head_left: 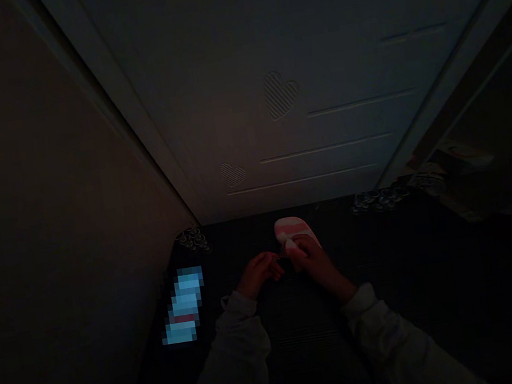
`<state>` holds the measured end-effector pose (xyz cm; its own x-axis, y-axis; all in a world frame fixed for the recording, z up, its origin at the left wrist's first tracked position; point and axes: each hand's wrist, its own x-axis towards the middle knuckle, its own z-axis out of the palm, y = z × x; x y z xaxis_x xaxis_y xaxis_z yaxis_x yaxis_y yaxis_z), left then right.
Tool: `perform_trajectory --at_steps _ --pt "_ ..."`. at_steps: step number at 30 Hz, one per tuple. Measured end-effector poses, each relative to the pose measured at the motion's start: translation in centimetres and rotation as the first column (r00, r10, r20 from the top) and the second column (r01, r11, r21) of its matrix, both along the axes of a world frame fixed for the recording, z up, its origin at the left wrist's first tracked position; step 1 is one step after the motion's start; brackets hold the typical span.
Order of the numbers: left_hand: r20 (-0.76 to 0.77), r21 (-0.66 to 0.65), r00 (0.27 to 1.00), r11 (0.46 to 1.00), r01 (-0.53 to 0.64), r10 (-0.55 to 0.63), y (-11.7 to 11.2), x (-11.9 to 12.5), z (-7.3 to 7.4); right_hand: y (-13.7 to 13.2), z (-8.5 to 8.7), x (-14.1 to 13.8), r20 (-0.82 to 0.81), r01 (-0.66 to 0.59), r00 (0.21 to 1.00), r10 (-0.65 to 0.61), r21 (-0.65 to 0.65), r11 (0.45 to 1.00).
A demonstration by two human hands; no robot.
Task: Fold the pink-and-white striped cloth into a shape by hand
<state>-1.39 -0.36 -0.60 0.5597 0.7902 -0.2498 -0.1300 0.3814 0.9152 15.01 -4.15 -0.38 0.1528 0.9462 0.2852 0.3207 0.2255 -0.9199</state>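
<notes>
The scene is very dark. My left hand [258,273] and my right hand [311,259] meet low in the middle of the view, both with fingers curled as if pinching something small and dark between them that I cannot make out. Just beyond my right hand lies a pink and white striped slipper [290,229], toe toward the door. Both arms wear pale long sleeves.
A pale door [297,83] with heart cut-outs stands ahead, a plain wall [48,216] on the left. A glowing blue blurred rectangle [184,305] lies on the dark floor at the left. Small shiny clusters [192,239] [379,199] sit by the door's corners. Clutter lies at the right.
</notes>
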Motion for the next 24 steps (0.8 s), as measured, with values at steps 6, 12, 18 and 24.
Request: perform_trajectory --at_steps 6,12,18,24 --pt "-0.003 0.011 1.000 1.000 0.010 -0.010 -0.1 0.0 0.3 0.1 -0.2 0.0 0.014 -0.016 1.000 0.016 0.015 1.000" --pt "-0.027 0.026 1.000 1.000 0.006 -0.006 -0.1 0.1 0.3 0.2 -0.8 -0.3 0.008 0.021 1.000 -0.021 0.009 1.000" --pt "-0.051 0.045 0.999 0.999 -0.003 0.006 -0.1 0.2 0.1 -0.2 0.3 -0.5 0.012 0.017 1.000 -0.017 -0.002 1.000" --pt "-0.041 0.140 0.999 0.990 -0.002 0.008 -0.2 0.1 0.1 -0.2 0.3 -0.3 0.026 0.063 0.998 -0.062 -0.024 0.998"
